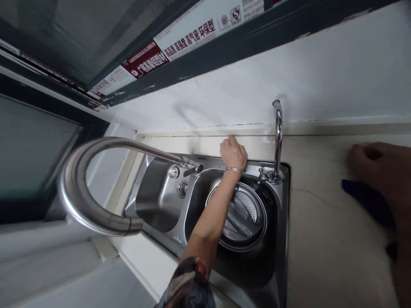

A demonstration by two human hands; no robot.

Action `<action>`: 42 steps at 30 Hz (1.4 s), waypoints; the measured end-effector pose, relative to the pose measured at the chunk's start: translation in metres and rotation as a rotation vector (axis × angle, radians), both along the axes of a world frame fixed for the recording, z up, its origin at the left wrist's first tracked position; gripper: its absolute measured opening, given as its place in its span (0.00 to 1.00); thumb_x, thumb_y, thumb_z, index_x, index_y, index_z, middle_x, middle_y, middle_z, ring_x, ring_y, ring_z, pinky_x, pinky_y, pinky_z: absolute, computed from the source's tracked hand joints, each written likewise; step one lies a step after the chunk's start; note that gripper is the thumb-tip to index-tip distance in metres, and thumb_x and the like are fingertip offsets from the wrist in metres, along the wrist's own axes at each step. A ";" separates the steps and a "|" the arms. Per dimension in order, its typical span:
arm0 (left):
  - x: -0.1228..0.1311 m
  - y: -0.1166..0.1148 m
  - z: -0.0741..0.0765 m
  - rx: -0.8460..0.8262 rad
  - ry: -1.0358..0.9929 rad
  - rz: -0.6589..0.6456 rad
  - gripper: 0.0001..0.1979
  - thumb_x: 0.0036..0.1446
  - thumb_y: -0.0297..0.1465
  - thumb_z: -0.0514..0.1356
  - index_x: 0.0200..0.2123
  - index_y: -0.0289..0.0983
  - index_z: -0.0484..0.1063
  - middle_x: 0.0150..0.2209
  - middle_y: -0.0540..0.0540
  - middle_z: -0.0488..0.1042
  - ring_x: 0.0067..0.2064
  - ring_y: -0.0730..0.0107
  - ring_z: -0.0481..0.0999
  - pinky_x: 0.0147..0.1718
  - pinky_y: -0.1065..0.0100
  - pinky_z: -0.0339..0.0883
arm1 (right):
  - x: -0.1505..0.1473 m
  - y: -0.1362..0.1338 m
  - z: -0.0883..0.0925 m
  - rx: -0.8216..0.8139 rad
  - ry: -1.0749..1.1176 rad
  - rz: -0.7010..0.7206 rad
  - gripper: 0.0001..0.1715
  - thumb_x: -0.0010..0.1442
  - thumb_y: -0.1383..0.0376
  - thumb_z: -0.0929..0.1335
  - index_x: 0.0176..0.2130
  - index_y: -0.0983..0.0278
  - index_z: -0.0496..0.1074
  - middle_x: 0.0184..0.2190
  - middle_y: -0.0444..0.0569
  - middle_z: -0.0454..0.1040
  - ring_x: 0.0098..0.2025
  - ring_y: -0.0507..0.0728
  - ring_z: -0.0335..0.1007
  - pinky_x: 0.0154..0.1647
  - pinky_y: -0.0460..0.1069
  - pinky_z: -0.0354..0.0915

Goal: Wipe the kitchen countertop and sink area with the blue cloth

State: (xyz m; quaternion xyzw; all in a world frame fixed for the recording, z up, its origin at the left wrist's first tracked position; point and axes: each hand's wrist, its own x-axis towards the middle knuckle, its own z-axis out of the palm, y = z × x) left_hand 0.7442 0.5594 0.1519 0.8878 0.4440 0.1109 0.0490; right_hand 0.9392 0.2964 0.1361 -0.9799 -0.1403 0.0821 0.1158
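Note:
My left hand (pixel 233 153) reaches over the sink to the counter strip behind it. Its fingers are curled closed against the surface, and anything inside them is hidden. A thin bracelet (pixel 235 170) circles that wrist. Over the counter on the right, my right hand (pixel 380 169) is blurred, its fingers curled. A dark blue cloth (pixel 367 199) shows below that hand and seems held in it. Under my left forearm, a round metal strainer (pixel 252 201) with a grey, wet-looking item (pixel 242 218) sits in the right basin (pixel 269 265).
A large curved steel faucet (pixel 72 184) arches over the left basin (pixel 154 192). A slim chrome tap (pixel 278 137) rises at the sink's back right corner. Behind are a white wall (pixel 337 77) and a dark window frame (pixel 192 64). The pale counter (pixel 321 239) has a crack.

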 end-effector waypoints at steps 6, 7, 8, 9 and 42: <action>0.026 -0.019 0.008 -0.137 -0.065 -0.209 0.12 0.69 0.31 0.55 0.44 0.43 0.80 0.48 0.40 0.76 0.51 0.58 0.73 0.49 0.61 0.64 | -0.024 0.020 0.037 -0.031 -0.053 -0.010 0.23 0.67 0.53 0.62 0.42 0.59 0.82 0.36 0.58 0.80 0.39 0.65 0.73 0.36 0.55 0.58; 0.025 -0.015 0.014 -0.156 -0.077 -0.248 0.12 0.68 0.30 0.55 0.46 0.42 0.79 0.49 0.40 0.77 0.51 0.59 0.73 0.50 0.62 0.64 | -0.026 0.018 0.043 -0.004 -0.039 0.040 0.22 0.67 0.53 0.62 0.41 0.59 0.82 0.36 0.57 0.80 0.38 0.65 0.74 0.36 0.55 0.60; 0.022 -0.008 0.020 -0.180 -0.092 -0.296 0.11 0.67 0.29 0.57 0.46 0.42 0.79 0.48 0.42 0.78 0.52 0.62 0.74 0.52 0.65 0.64 | -0.028 0.013 0.048 0.031 -0.008 0.104 0.21 0.67 0.53 0.62 0.40 0.59 0.81 0.36 0.56 0.80 0.38 0.64 0.74 0.37 0.55 0.62; 0.018 0.002 0.025 -0.199 -0.114 -0.322 0.11 0.66 0.27 0.58 0.46 0.42 0.79 0.47 0.43 0.80 0.52 0.64 0.75 0.52 0.67 0.63 | -0.029 0.003 0.053 0.075 0.018 0.186 0.20 0.67 0.53 0.63 0.41 0.59 0.81 0.37 0.55 0.80 0.38 0.63 0.74 0.38 0.55 0.64; 0.004 0.066 0.001 -0.043 -0.366 0.237 0.18 0.63 0.32 0.47 0.24 0.40 0.71 0.25 0.43 0.74 0.31 0.59 0.72 0.33 0.62 0.57 | -0.025 0.105 0.018 0.311 -0.303 0.982 0.20 0.76 0.59 0.60 0.55 0.54 0.78 0.60 0.43 0.76 0.54 0.60 0.68 0.54 0.56 0.62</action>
